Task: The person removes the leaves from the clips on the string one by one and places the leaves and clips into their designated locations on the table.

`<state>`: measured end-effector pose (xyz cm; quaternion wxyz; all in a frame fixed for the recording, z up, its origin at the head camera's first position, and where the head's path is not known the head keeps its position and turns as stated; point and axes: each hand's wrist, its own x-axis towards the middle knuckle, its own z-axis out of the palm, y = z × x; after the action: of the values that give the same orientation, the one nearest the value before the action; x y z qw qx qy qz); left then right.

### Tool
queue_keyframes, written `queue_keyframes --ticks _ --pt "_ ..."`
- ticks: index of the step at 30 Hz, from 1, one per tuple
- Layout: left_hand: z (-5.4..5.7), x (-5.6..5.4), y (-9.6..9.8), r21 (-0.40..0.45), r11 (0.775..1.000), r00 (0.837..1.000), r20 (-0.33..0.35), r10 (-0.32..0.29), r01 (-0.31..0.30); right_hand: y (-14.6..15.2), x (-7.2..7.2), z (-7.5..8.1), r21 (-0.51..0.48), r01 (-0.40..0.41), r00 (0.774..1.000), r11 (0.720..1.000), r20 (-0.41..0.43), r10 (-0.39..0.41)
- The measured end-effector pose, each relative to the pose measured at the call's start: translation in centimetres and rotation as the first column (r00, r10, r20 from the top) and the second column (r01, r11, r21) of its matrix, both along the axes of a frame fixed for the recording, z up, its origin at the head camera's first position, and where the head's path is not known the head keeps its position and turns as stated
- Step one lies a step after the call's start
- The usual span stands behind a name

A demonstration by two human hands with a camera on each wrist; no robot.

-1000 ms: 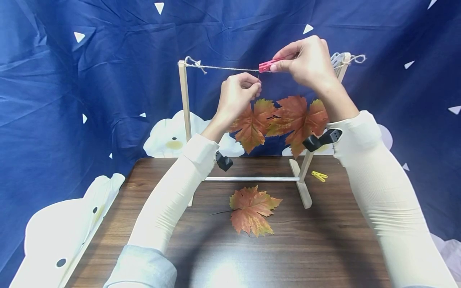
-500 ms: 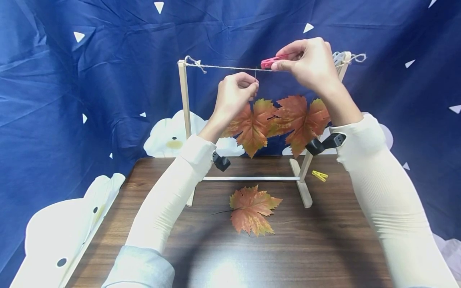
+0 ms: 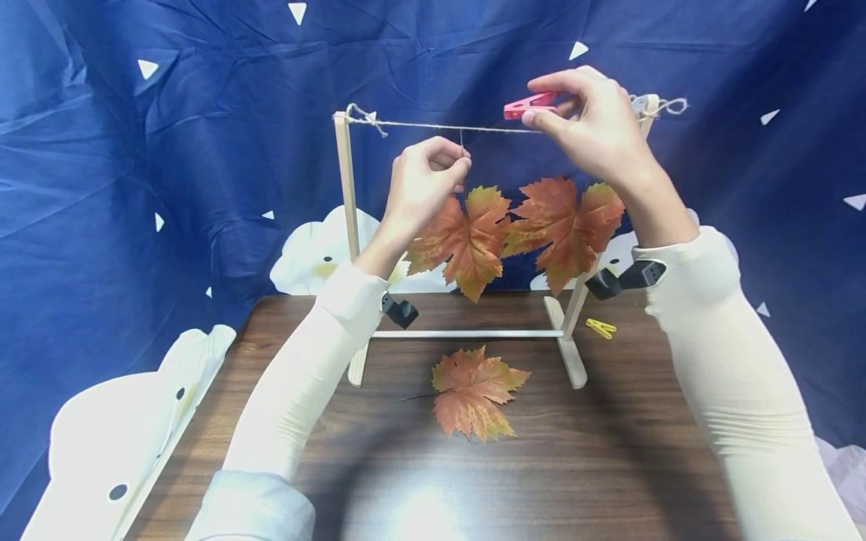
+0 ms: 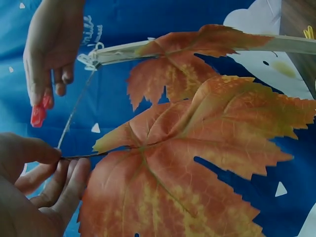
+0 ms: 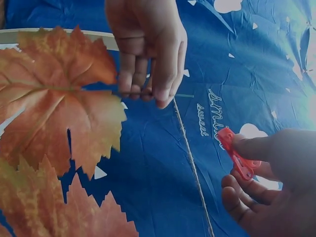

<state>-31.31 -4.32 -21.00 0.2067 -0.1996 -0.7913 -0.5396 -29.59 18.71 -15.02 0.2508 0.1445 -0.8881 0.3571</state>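
My left hand [image 3: 426, 176] pinches the thin stem of an orange maple leaf [image 3: 467, 244] between thumb and fingertips. That stem [image 4: 81, 156] stands upright, its tip at the twine [image 3: 419, 125] stretched across a wooden frame. To the right and a bit above the twine, my right hand [image 3: 595, 124] grips a pink-red clothespin [image 3: 530, 107] between thumb and fingers, apart from leaf and twine. A second maple leaf [image 3: 564, 229] hangs beside the first, below my right hand; its stem is hidden in the head view.
The frame's left post [image 3: 346, 173] and right foot [image 3: 573, 364] stand on a dark wooden table [image 3: 541, 466]. A third maple leaf [image 3: 476, 394] lies in front of the white crossbar [image 3: 467, 333]. Right of the frame lies a yellow clothespin [image 3: 601, 328]. Blue patterned cloth [image 3: 223, 113] hangs behind.
My left hand has moved left along the twine, carrying the leaf with it. My right hand has drawn the pink-red clothespin off the twine, up and to the right.
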Motion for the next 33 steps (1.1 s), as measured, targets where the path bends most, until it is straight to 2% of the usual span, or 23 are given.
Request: queue_keyframes --ticks 4,9,19,26,33 --pt "-0.2 0.4 -0.7 0.041 0.999 1.0 -0.006 -0.018 0.018 0.1 0.2 -0.6 0.022 -0.024 0.999 0.999 -0.036 0.025" --pt "-0.4 1.0 -1.6 0.069 0.997 0.999 -0.017 -0.033 0.035 0.3 0.5 -1.1 0.003 -0.065 0.995 0.998 -0.075 0.065" --pt "-0.9 2.1 -3.1 0.122 0.989 0.997 -0.002 -0.078 0.078 1.9 1.1 -2.5 -0.031 -0.084 0.995 0.996 -0.056 0.082" --pt "-1.2 2.7 -4.3 0.172 0.976 0.991 -0.016 -0.131 0.132 3.1 1.6 -3.8 -0.022 -0.074 0.995 0.997 -0.065 0.073" --pt "-1.7 3.6 -5.1 0.187 0.971 0.988 -0.011 -0.151 0.15 4.2 2.4 -5.0 -0.013 -0.068 0.996 0.998 -0.049 0.068"
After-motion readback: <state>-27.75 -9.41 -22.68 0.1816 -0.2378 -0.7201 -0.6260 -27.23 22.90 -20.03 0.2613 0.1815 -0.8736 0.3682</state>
